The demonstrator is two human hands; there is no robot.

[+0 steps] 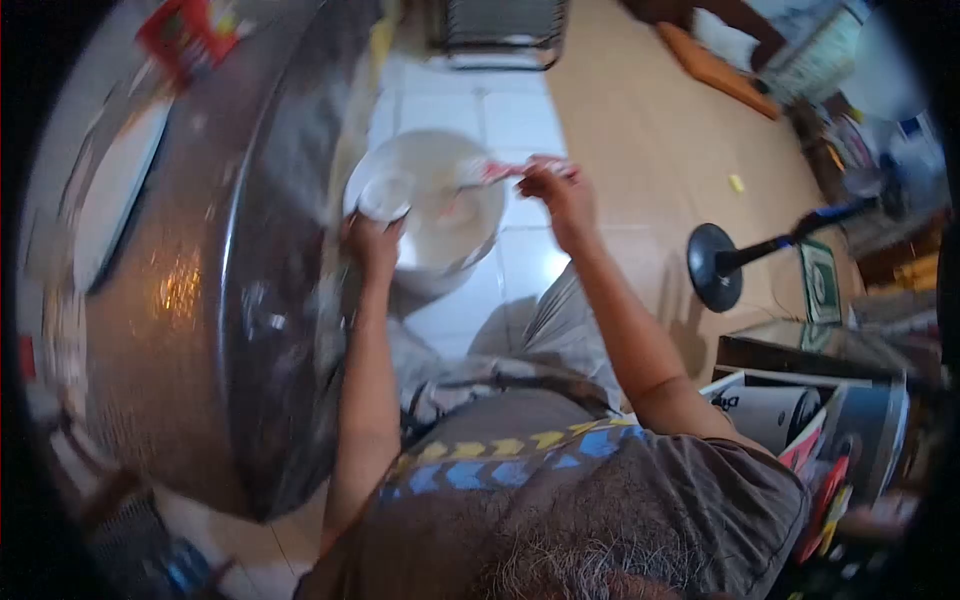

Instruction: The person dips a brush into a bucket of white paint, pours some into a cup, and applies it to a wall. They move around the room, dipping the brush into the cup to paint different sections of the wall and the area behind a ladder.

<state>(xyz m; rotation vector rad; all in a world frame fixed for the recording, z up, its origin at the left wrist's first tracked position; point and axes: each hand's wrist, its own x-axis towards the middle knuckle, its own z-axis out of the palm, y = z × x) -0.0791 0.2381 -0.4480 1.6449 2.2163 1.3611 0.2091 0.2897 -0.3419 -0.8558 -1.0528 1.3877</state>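
A large white bucket (425, 270) stands on the tiles in front of me, with cloudy pale water and a blurred pinkish shape inside. My left hand (372, 243) is closed around a small white cup (386, 196) at the bucket's left rim. Over the right rim, my right hand (558, 195) grips a red-and-white brush (495, 172) by its handle. Its pale head points left over the water; motion blur hides the detail.
A table under a dark plastic cover (270, 330) runs along my left, bearing a red item (185, 38) at its far end. To the right stands a fan with a round black base (714, 267). A dark-framed chair (505, 30) is ahead.
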